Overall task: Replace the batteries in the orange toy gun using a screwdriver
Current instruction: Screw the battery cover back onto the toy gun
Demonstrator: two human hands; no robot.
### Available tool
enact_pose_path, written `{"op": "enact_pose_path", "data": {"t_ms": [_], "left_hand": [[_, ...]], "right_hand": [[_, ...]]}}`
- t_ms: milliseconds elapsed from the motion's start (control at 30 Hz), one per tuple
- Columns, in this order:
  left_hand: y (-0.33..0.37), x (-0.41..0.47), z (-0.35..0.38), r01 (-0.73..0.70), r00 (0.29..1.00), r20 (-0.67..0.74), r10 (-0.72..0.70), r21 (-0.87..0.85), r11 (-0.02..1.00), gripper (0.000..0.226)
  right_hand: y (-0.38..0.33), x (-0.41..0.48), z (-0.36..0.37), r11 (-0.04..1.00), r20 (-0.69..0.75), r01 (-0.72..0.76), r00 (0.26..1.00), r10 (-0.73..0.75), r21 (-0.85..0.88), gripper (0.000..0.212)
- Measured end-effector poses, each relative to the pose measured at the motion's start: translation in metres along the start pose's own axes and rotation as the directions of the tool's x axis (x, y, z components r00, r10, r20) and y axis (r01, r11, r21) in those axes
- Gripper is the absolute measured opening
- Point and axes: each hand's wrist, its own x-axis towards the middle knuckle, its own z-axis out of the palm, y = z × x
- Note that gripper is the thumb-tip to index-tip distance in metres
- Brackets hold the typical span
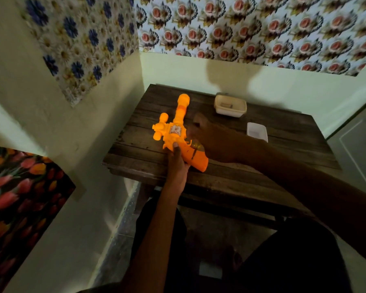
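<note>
The orange toy gun [178, 132] lies on a dark wooden table [283, 144], its barrel pointing away from me. My left hand [178, 163] grips the gun's handle from the near side, with the thumb pressed on top. My right hand [213, 140] hovers over the right side of the handle, blurred. Under its palm show a yellowish bit and a thin dark shaft [193, 154] that touches the handle. This looks like the screwdriver, mostly hidden by the hand. No batteries are visible.
A beige plastic container [230, 105] with a small item inside stands at the back of the table. A small white tray [257, 131] lies to the right of my right hand. Walls close in on the left and behind. My legs are under the table's near edge.
</note>
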Motion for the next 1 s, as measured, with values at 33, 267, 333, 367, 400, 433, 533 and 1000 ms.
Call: {"op": "enact_pose_path", "data": {"t_ms": [33,267,333,367,400,433,533,1000], "left_hand": [[0.001,-0.001,0.001,0.008,1.000,0.006,-0.008,-0.001,1.000,0.112],[-0.005,0.001,-0.005,0.015,1.000,-0.001,-0.015,-0.030,0.999,0.083],[-0.003,0.000,-0.004,0.014,1.000,0.021,-0.014,-0.027,1.000,0.100],[-0.002,-0.001,-0.003,0.011,1.000,0.028,-0.011,-0.010,1.000,0.100],[-0.002,-0.001,-0.004,0.009,1.000,0.018,-0.009,0.005,1.000,0.088],[-0.003,-0.001,-0.003,0.020,1.000,0.006,-0.020,0.003,1.000,0.072],[-0.005,0.004,-0.005,0.044,0.999,-0.008,-0.044,-0.012,0.999,0.053],[0.002,-0.004,0.001,0.036,0.999,-0.005,-0.036,-0.007,0.999,0.111]], "right_hand": [[0.001,0.002,0.000,1.000,-0.002,0.016,1.000,-0.016,0.000,0.036],[-0.006,0.002,0.006,0.992,-0.094,-0.111,0.990,0.105,-0.057,0.027],[-0.008,0.001,0.001,0.999,-0.038,-0.039,0.998,0.040,0.035,0.030],[-0.009,0.001,0.000,0.999,-0.034,-0.028,0.999,0.029,0.023,0.032],[-0.011,0.001,0.002,0.998,-0.052,-0.047,0.998,0.046,-0.030,0.033],[-0.012,0.003,0.004,0.991,-0.095,-0.087,0.992,0.077,-0.101,0.032],[-0.010,0.005,0.008,0.966,-0.125,-0.167,0.982,0.144,-0.197,0.028],[-0.003,-0.003,-0.003,0.992,0.032,-0.117,0.993,0.116,0.043,0.031]]}}
